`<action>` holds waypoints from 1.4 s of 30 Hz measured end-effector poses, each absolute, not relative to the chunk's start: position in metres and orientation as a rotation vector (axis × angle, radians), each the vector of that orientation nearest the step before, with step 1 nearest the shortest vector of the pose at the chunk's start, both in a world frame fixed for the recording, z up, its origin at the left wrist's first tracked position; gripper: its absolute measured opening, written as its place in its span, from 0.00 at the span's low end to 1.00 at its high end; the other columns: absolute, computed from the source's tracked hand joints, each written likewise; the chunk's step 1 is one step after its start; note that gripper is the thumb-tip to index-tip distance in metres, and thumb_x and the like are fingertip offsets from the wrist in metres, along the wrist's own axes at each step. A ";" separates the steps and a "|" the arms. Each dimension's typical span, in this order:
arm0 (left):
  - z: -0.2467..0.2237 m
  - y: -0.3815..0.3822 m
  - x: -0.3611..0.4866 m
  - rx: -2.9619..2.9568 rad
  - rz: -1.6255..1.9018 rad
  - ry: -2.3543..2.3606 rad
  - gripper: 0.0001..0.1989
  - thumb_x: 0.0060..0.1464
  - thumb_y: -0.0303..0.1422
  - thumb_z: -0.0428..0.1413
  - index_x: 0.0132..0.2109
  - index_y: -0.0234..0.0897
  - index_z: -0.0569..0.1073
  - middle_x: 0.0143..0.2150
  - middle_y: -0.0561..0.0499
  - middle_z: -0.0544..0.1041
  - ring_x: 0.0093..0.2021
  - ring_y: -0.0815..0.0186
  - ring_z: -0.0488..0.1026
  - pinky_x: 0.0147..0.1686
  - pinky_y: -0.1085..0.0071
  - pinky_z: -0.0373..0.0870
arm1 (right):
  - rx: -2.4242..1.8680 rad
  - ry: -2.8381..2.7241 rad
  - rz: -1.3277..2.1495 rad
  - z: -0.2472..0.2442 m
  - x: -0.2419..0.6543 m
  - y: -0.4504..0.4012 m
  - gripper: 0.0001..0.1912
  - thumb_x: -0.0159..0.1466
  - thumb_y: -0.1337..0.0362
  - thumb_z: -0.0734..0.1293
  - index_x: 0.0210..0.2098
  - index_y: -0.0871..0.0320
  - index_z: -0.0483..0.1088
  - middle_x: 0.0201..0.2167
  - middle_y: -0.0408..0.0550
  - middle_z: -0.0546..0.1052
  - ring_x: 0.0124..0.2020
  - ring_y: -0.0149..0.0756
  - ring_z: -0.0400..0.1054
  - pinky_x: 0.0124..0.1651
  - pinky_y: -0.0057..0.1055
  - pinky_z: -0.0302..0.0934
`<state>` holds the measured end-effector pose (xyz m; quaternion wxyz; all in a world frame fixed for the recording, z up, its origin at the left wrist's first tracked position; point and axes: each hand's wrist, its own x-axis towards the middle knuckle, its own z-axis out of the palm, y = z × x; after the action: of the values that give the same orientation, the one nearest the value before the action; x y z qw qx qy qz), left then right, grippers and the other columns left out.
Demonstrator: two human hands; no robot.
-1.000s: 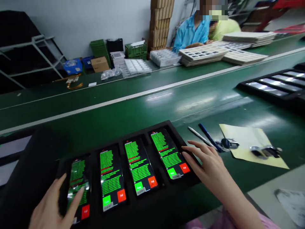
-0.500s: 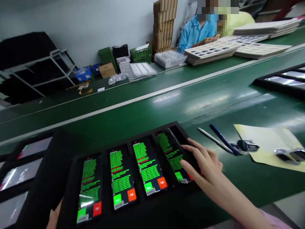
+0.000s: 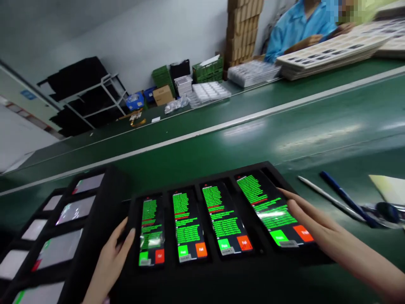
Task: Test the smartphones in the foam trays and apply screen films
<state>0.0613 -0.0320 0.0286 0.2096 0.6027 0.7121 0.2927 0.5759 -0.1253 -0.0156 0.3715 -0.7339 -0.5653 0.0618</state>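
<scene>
A black foam tray (image 3: 194,274) lies at the centre, tilted slightly. In its slots sit several lit phone screens, each with green and red text above a green box and a red box. The rightmost phone screen (image 3: 268,211) lies nearest my right hand (image 3: 313,219), whose fingers are hooked over the tray's right end, some of them hidden behind it. At the opposite end my left hand (image 3: 112,253) has its thumb and fingers closed on the tray's left edge.
To the left stands a stack of black trays (image 3: 104,202) holding film-covered screens. A white pen (image 3: 329,197), a blue pen (image 3: 344,198) and a yellowish sheet (image 3: 389,190) lie at the right. Across the green bench (image 3: 190,156), a person in blue (image 3: 294,29) sits behind stacked panels (image 3: 325,55).
My view has swung left, so everything sits further right. My left hand now shows fully at the tray's left edge. My right hand stays on the right end.
</scene>
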 end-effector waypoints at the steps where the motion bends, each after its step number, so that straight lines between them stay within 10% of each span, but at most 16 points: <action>1: 0.035 -0.032 0.068 1.795 0.873 2.031 0.34 0.58 0.60 0.58 0.60 0.42 0.76 0.66 0.42 0.76 0.68 0.45 0.73 0.71 0.43 0.69 | -1.876 -1.490 0.130 -0.013 0.576 -0.126 0.29 0.74 0.40 0.59 0.60 0.49 0.79 0.49 0.51 0.84 0.45 0.46 0.82 0.39 0.35 0.75; 6: 0.039 -0.022 0.112 2.173 0.867 1.835 0.21 0.63 0.49 0.57 0.56 0.43 0.72 0.64 0.42 0.74 0.63 0.52 0.75 0.61 0.51 0.78 | -1.780 -1.614 -0.243 0.005 0.535 -0.124 0.23 0.76 0.46 0.59 0.57 0.51 0.78 0.65 0.54 0.75 0.64 0.54 0.71 0.62 0.52 0.68; 13: 0.011 -0.002 0.158 2.274 0.636 1.873 0.23 0.57 0.36 0.58 0.58 0.37 0.67 0.65 0.35 0.63 0.69 0.35 0.62 0.63 0.30 0.66 | -2.005 -1.821 -0.451 -0.003 0.459 -0.105 0.28 0.78 0.50 0.53 0.46 0.57 0.80 0.65 0.63 0.73 0.65 0.64 0.65 0.56 0.66 0.64; 32: 0.034 -0.020 0.259 2.408 0.196 1.683 0.27 0.64 0.36 0.55 0.68 0.41 0.62 0.72 0.35 0.60 0.70 0.40 0.60 0.57 0.40 0.75 | -1.823 -1.636 -0.303 0.018 0.485 -0.113 0.24 0.77 0.47 0.58 0.47 0.56 0.79 0.59 0.59 0.78 0.59 0.64 0.68 0.52 0.61 0.65; 42: 0.030 -0.018 0.257 2.342 0.267 1.722 0.28 0.64 0.35 0.52 0.69 0.38 0.61 0.75 0.30 0.54 0.68 0.37 0.62 0.56 0.33 0.73 | -2.112 -1.730 -0.276 -0.014 0.562 -0.131 0.38 0.76 0.40 0.49 0.56 0.60 0.78 0.60 0.67 0.75 0.60 0.66 0.69 0.55 0.60 0.67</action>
<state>0.2572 -0.0185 0.0300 0.1110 0.7974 0.5861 0.0909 0.5618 -0.1315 -0.0137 0.1977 -0.7545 -0.6180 -0.0985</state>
